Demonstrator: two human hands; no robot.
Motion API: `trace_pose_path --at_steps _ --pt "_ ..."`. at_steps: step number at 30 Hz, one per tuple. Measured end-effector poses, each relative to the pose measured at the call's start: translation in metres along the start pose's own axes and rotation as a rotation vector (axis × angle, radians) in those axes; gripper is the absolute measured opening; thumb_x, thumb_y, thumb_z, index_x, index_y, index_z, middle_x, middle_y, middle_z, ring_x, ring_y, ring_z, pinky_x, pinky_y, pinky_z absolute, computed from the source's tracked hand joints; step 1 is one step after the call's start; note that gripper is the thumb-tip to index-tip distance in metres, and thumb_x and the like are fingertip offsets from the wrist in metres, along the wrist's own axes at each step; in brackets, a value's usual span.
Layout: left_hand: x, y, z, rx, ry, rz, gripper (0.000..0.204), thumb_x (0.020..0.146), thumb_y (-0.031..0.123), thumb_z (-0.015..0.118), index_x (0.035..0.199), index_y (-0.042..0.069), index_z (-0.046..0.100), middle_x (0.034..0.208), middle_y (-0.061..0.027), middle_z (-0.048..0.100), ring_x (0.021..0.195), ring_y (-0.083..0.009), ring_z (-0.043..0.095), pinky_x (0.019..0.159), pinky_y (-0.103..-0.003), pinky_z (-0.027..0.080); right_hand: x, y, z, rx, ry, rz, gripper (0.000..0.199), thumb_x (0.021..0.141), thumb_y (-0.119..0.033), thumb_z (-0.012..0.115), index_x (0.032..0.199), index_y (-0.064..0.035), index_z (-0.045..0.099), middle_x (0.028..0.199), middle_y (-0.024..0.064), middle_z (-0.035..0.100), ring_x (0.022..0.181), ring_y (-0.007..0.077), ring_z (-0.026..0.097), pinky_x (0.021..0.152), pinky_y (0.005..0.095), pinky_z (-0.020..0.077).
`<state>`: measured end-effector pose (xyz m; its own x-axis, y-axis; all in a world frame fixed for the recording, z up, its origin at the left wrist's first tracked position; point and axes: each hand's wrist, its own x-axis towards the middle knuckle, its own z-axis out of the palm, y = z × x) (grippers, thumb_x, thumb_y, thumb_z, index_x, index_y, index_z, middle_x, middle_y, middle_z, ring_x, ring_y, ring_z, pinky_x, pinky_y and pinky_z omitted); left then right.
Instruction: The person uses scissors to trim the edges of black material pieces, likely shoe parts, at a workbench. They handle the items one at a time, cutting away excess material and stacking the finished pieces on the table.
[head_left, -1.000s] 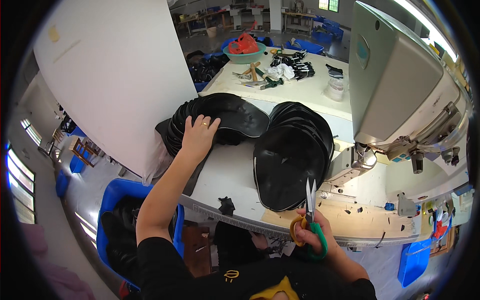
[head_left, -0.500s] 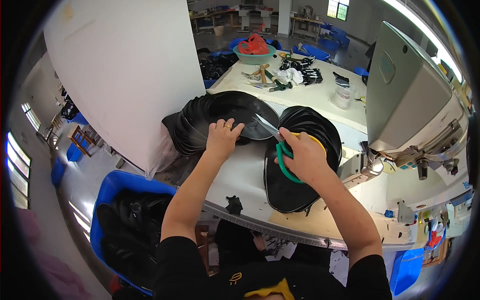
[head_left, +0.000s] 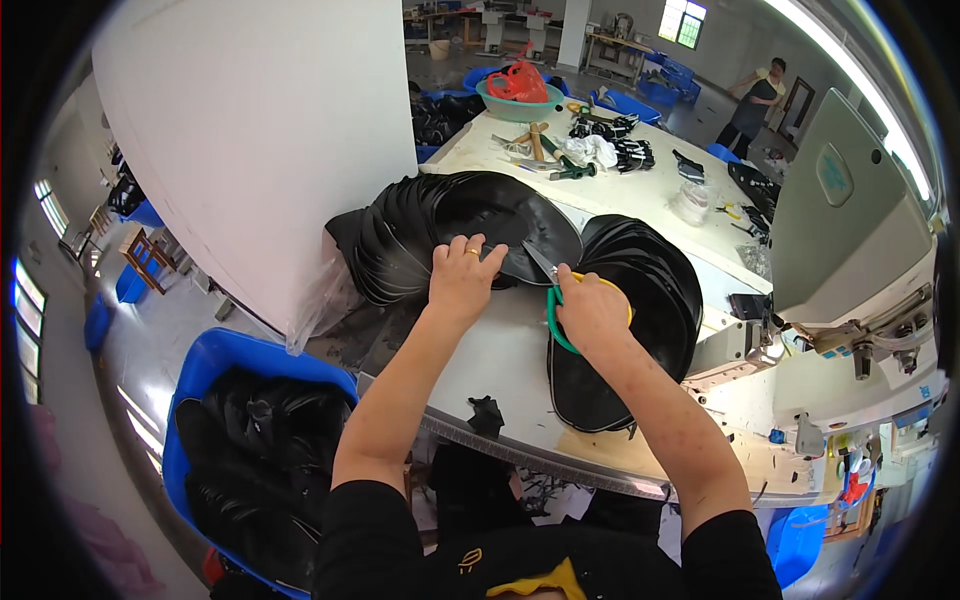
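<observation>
Cluttered workshop table (head_left: 520, 350) — black fabric stacks (head_left: 450, 225), scissors (head_left: 555, 290)

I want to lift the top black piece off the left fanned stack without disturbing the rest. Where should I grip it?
Grip the top piece by its near edge, beside the left hand, coming from the person's side: that rim overhangs the table, while the fanned stack overlaps it on the left.

Worktable (head_left: 500, 365) (black fabric stacks (head_left: 440, 225))

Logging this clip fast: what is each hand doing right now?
Left hand: open, fingers pressed on the black fabric stack.
Right hand: closed, holding green-handled scissors.
</observation>
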<state>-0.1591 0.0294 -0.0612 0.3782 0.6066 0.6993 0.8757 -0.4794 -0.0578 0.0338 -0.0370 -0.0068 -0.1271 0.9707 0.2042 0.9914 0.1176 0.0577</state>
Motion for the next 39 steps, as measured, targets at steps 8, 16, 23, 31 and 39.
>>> trace_pose_path --at_steps 8,16,23,31,39 --pt "-0.003 0.001 -0.001 -0.007 0.009 -0.018 0.041 0.074 0.018 0.067 0.114 0.021 0.061 0.118 -0.0073 0.058 0.103 -0.0224 0.05 0.081 -0.037 0.035 -0.011 0.002 -0.004 0.016 0.083 -0.032 0.05 0.081 -0.026 0.062 0.127 -0.0091 0.052 0.086 0.0134 0.062 0.071 0.0273 0.065 0.06 0.0376 0.0518" --pt "0.001 0.0 -0.003 -0.009 -0.046 -0.029 0.044 0.075 0.019 0.067 0.118 0.021 0.059 0.124 -0.0071 0.055 0.107 -0.0226 0.049 0.085 -0.038 0.035 -0.021 0.014 -0.022 0.319 0.191 0.072 0.056 0.079 -0.044 0.066 0.122 -0.0094 0.054 0.086 0.0141 0.063 0.078 0.0305 0.065 0.065 0.0402 0.0511" --pt "0.02 0.028 -0.039 -0.251 -0.058 0.0 0.056 0.072 0.011 0.071 0.125 0.01 0.052 0.124 -0.0132 0.053 0.117 -0.0296 0.046 0.096 -0.044 0.034 -0.146 0.067 -0.068 0.99 0.355 0.294 0.054 0.074 -0.006 0.076 0.123 -0.004 0.053 0.091 0.0069 0.062 0.074 0.0112 0.054 0.072 0.0241 0.0474" --pt "0.075 0.146 -0.023 -0.574 0.052 0.153 0.033 0.07 0.008 0.071 0.102 0.008 0.063 0.098 -0.0051 0.059 0.095 -0.0256 0.054 0.077 -0.039 0.043 -0.192 0.086 -0.05 1.014 0.43 0.345 0.053 0.074 -0.003 0.075 0.122 -0.003 0.054 0.091 0.0078 0.062 0.075 0.0117 0.056 0.071 0.0239 0.0472" --pt "0.074 0.136 -0.065 -0.742 -0.222 0.226 0.014 0.08 0.015 0.067 0.089 0.008 0.06 0.089 -0.007 0.059 0.084 -0.0235 0.056 0.069 -0.036 0.042 -0.183 0.093 -0.047 0.909 0.432 0.206 0.061 0.07 -0.007 0.077 0.125 -0.0059 0.05 0.086 0.008 0.057 0.064 0.0165 0.055 0.059 0.0274 0.0473"
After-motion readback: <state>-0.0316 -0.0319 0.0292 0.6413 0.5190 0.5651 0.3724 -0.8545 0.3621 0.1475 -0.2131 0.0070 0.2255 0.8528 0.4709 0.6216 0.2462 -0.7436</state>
